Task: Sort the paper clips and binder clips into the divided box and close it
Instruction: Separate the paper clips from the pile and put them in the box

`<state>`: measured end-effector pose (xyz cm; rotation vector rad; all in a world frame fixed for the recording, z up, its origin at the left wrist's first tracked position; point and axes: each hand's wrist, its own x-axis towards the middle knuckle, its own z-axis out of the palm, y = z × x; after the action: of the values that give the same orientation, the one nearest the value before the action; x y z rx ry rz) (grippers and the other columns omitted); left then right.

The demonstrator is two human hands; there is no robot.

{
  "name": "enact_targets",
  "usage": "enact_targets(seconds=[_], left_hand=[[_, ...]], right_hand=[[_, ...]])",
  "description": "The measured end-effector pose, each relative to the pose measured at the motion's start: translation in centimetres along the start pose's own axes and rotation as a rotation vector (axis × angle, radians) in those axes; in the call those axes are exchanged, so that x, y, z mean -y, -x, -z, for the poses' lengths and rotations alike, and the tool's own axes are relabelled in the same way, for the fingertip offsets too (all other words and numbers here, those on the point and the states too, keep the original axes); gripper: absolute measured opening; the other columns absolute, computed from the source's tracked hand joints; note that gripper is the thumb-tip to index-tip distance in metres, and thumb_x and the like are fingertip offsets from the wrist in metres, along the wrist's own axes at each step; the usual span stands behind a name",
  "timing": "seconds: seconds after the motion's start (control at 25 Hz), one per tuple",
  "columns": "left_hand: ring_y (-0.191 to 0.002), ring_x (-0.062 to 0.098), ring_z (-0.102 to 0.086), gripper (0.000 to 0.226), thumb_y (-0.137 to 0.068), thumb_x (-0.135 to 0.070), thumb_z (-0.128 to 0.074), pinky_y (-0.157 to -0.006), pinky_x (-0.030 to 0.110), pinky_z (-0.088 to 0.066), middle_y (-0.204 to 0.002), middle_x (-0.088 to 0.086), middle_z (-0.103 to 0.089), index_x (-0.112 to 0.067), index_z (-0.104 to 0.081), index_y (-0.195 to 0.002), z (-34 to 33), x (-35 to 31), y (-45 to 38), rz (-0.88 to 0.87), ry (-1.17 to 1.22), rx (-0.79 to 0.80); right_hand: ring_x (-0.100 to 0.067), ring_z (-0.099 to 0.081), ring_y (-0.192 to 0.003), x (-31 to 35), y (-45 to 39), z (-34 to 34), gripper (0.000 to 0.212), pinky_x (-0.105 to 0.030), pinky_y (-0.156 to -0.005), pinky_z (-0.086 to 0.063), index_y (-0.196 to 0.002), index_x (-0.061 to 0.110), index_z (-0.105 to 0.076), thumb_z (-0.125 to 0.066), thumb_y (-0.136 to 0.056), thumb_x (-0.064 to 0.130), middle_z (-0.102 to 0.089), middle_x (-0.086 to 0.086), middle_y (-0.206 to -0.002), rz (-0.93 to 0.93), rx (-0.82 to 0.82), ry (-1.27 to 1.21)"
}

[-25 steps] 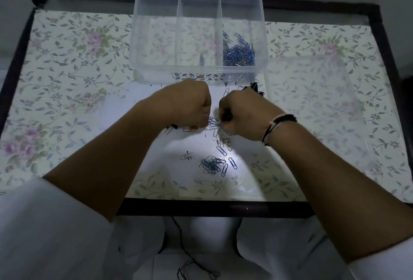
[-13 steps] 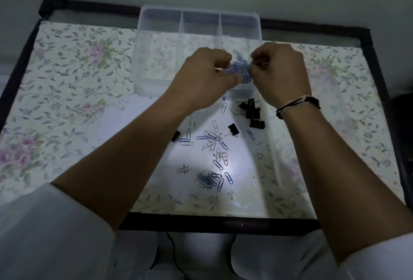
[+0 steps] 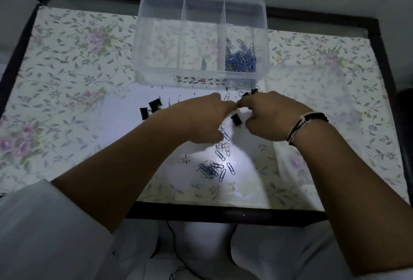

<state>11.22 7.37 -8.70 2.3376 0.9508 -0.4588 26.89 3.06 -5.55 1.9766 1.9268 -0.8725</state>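
- The table (image 3: 67, 74) has a floral cover and a dark frame; both forearms reach over its near edge toward the middle.
- The divided box (image 3: 201, 78), clear plastic with three compartments, stands open at the far edge, centred. Its right compartment holds a heap of blue paper clips (image 3: 240, 60); I cannot make out clips in the other two.
- The left hand (image 3: 201, 118) lies knuckles up just near of the box, fingers curled downward over the table; whether it pinches anything cannot be told.
- The right hand (image 3: 268, 116), a cord bracelet (image 3: 306, 125) on its wrist, faces it, fingertips nearly meeting the left's; its curled fingers hide any grip.
- A black binder clip (image 3: 236, 120) lies on the table between the two hands.
- Two more binder clips (image 3: 149, 108) lie left of the left hand.
- Loose paper clips (image 3: 212, 169) are scattered between the forearms, toward the near edge.
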Motion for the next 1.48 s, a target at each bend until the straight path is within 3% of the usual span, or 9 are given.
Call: enact_targets(seconds=[0.08, 0.2, 0.32, 0.44, 0.96, 1.12, 1.28, 1.36, 1.48], left_hand=[[-0.107, 0.034, -0.058, 0.08, -0.087, -0.038, -0.069, -0.078, 0.037, -0.048, -0.123, 0.013, -0.044, -0.021, -0.025, -0.151, -0.4, 0.5, -0.5, 0.074, -0.063, -0.008], [-0.12, 0.04, -0.055, 0.091, -0.091, -0.051, -0.06, -0.092, 0.042, -0.047, -0.145, 0.02, -0.036, -0.028, -0.003, -0.159, -0.8, 1.2, -0.9, 0.152, -0.132, 0.022], [-0.123, 0.038, -0.053, 0.084, -0.094, -0.052, -0.055, -0.096, 0.043, -0.047, -0.146, 0.019, -0.036, -0.031, -0.006, -0.159, -0.5, 1.4, -0.7, 0.146, -0.163, 0.048], [-0.119, 0.035, -0.056, 0.074, -0.093, -0.049, -0.055, -0.094, 0.044, -0.05, -0.141, 0.016, -0.042, -0.025, -0.021, -0.155, 0.0, 1.1, -0.1, 0.139, -0.229, 0.024], [-0.114, 0.029, -0.057, 0.083, -0.09, -0.058, -0.054, -0.081, 0.035, -0.043, -0.133, 0.007, -0.05, -0.05, -0.001, -0.154, -1.3, -0.8, -0.1, 0.04, -0.254, 0.016], [-0.113, 0.029, -0.059, 0.083, -0.091, -0.06, -0.052, -0.076, 0.035, -0.041, -0.134, 0.007, -0.052, -0.05, 0.001, -0.154, -2.5, -0.9, -0.6, 0.066, -0.312, 0.008], [-0.111, 0.029, -0.06, 0.071, -0.094, -0.054, -0.051, -0.072, 0.034, -0.039, -0.128, 0.005, -0.057, -0.042, -0.016, -0.154, -2.1, -1.3, -1.1, 0.082, -0.293, -0.071], [-0.106, 0.029, -0.061, 0.052, -0.094, -0.046, -0.054, -0.071, 0.035, -0.04, -0.119, 0.005, -0.06, -0.032, -0.037, -0.142, -1.9, -1.3, -1.1, 0.068, -0.264, -0.133], [-0.102, 0.029, -0.061, 0.045, -0.093, -0.041, -0.056, -0.071, 0.036, -0.044, -0.113, 0.005, -0.06, -0.026, -0.044, -0.133, -1.7, -0.8, -1.0, 0.067, -0.242, -0.155]], right_hand=[[-0.029, -0.061, -0.108, -0.4, 0.4, 0.3, 0.045, -0.031, -0.075, -0.046, -0.136, 0.017, -0.055, -0.052, -0.091, 0.02, -0.064, -0.01, -0.124, -0.03, 0.063, 0.006], [-0.034, -0.07, -0.082, -1.6, 0.9, 0.6, 0.029, -0.043, -0.073, -0.058, -0.113, 0.007, -0.06, -0.052, -0.086, 0.014, -0.072, -0.014, -0.093, -0.09, 0.137, 0.021], [-0.032, -0.075, -0.074, -1.8, 1.3, 0.1, 0.041, -0.046, -0.074, -0.063, -0.128, 0.014, -0.049, -0.047, -0.087, 0.011, -0.076, -0.009, -0.077, -0.174, 0.293, -0.042], [-0.028, -0.07, -0.063, -1.8, 1.7, -0.9, 0.049, -0.039, -0.068, -0.061, -0.138, 0.019, -0.04, -0.047, -0.089, 0.011, -0.075, -0.01, -0.078, -0.195, 0.333, -0.082], [-0.031, -0.076, -0.081, -1.9, 2.1, -0.6, 0.054, -0.046, -0.078, -0.062, -0.143, 0.019, -0.038, -0.045, -0.09, 0.014, -0.078, -0.009, -0.079, -0.237, 0.441, -0.063], [-0.025, -0.069, -0.061, -0.4, 2.3, -1.3, 0.066, -0.037, -0.073, -0.063, -0.152, 0.024, -0.024, -0.047, -0.09, 0.02, -0.079, -0.008, -0.078, -0.195, 0.558, -0.063], [-0.024, -0.062, -0.055, 0.5, 2.6, -1.8, 0.06, -0.029, -0.058, -0.059, -0.15, 0.021, -0.03, -0.05, -0.093, 0.021, -0.078, -0.014, -0.081, -0.111, 0.631, -0.105], [-0.029, -0.069, -0.062, 0.1, 2.4, -1.3, 0.066, -0.029, -0.062, -0.06, -0.152, 0.026, -0.024, -0.05, -0.092, 0.023, -0.078, -0.01, -0.08, -0.114, 0.568, -0.096], [-0.03, -0.076, -0.076, -0.4, 2.2, -0.9, 0.076, -0.031, -0.069, -0.062, -0.155, 0.041, -0.007, -0.045, -0.092, 0.02, -0.079, -0.003, -0.079, -0.138, 0.506, -0.054]])
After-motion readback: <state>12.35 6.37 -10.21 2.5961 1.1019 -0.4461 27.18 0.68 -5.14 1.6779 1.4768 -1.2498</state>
